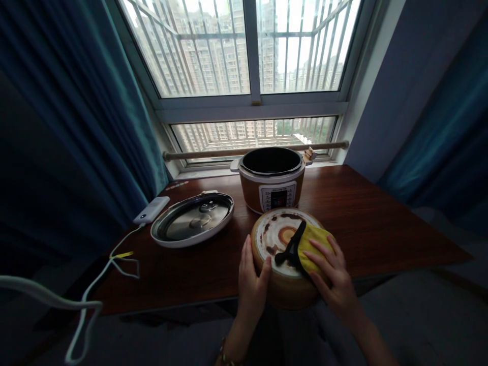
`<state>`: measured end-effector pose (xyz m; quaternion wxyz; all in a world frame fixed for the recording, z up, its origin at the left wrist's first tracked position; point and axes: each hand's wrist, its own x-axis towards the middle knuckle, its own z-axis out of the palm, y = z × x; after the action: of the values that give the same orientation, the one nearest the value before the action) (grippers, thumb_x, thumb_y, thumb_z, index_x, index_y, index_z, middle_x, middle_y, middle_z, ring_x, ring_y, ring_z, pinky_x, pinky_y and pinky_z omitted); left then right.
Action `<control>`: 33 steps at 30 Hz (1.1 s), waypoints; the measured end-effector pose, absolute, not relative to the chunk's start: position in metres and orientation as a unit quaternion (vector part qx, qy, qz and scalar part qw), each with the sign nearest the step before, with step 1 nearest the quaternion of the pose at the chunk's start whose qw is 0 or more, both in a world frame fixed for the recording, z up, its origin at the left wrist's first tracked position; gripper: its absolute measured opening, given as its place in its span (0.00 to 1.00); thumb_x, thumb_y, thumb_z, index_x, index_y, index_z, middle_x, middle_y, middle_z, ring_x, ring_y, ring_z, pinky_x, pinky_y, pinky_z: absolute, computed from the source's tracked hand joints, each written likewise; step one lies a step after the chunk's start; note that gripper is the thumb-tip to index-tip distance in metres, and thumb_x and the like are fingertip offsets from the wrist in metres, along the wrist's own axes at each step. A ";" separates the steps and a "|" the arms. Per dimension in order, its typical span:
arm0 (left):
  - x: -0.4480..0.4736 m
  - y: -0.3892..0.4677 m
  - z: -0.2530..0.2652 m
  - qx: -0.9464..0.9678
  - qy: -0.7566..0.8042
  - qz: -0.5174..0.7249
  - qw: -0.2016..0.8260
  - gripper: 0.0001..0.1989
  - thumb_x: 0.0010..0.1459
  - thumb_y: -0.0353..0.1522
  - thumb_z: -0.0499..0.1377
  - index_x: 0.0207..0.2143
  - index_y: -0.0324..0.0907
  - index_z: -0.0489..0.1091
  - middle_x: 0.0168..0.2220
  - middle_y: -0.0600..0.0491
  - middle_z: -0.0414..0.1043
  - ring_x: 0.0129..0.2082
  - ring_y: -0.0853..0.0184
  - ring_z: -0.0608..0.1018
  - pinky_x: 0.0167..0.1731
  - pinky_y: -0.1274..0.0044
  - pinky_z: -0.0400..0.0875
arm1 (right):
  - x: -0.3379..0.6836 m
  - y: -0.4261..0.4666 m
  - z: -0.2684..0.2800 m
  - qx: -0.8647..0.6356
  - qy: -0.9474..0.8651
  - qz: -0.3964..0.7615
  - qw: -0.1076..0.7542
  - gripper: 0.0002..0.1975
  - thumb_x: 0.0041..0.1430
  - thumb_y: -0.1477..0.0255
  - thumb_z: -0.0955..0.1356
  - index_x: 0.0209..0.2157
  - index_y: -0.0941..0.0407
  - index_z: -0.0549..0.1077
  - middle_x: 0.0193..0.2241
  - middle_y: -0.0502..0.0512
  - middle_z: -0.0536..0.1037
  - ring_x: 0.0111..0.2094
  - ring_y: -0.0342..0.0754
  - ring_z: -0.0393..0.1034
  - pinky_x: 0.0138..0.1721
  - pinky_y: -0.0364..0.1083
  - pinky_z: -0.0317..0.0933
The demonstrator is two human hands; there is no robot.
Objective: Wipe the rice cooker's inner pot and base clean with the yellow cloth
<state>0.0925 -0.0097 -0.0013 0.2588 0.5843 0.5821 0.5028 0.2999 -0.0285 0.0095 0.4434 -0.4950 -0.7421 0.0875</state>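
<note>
A tan inner pot [278,287] is bottom up at the table's front edge, its pale base marked with brown stains and rings. My left hand [252,277] grips its left side, fingers along the wall and thumb at the base's rim. On the right part of the base, my right hand [335,274] presses a yellow cleaning cloth [314,239] with black edging, fingers spread over it. Just behind the pot stands a brown-and-white electric cooker [251,190], without its lid, dark inside. Its lid [186,239] lies to the left, metal inner face up.
A white power bank [151,209] with a white cable [89,292] lies at the table's left; a yellow tie [122,254] is around the cable. The reddish-brown table [366,218] meets a barred window [255,99]. Blue curtains [95,101] hang at both sides.
</note>
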 end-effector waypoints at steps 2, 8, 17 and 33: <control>0.093 -0.010 -0.001 0.584 0.583 0.502 0.261 0.31 0.60 0.40 0.51 0.62 0.40 0.48 0.63 0.45 0.49 0.63 0.60 0.54 0.61 0.66 0.48 | 0.301 -0.025 0.010 -0.500 -0.723 0.104 0.465 0.13 0.58 0.67 0.65 0.44 0.49 0.74 0.54 0.52 0.67 0.62 0.57 0.43 0.59 0.63 0.43; 0.093 -0.011 -0.001 0.584 0.583 0.501 0.261 0.31 0.60 0.40 0.51 0.62 0.40 0.47 0.64 0.46 0.48 0.63 0.61 0.53 0.61 0.67 0.48 | 0.313 0.004 0.013 -0.521 -0.631 0.203 0.537 0.13 0.59 0.64 0.64 0.42 0.51 0.76 0.52 0.55 0.69 0.59 0.54 0.53 0.60 0.60 0.44; 0.092 -0.010 0.000 0.585 0.586 0.502 0.249 0.31 0.59 0.40 0.52 0.62 0.40 0.48 0.63 0.46 0.50 0.62 0.59 0.55 0.60 0.67 0.49 | 0.340 0.082 0.034 -0.431 -0.546 0.529 0.486 0.21 0.51 0.59 0.69 0.47 0.52 0.74 0.54 0.54 0.69 0.54 0.54 0.63 0.56 0.53 0.54; 0.098 -0.009 -0.005 0.572 0.603 0.512 0.216 0.29 0.59 0.40 0.50 0.61 0.43 0.49 0.62 0.47 0.52 0.61 0.58 0.58 0.59 0.66 0.52 | 0.322 0.152 0.008 -0.389 -0.384 0.731 0.408 0.08 0.51 0.73 0.66 0.34 0.59 0.74 0.31 0.55 0.80 0.34 0.50 0.75 0.43 0.50 0.66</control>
<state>0.0982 -0.0086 -0.0055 0.2163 0.5716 0.6033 0.5125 0.3218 0.1517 0.0081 0.4078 -0.3892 -0.3845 0.7310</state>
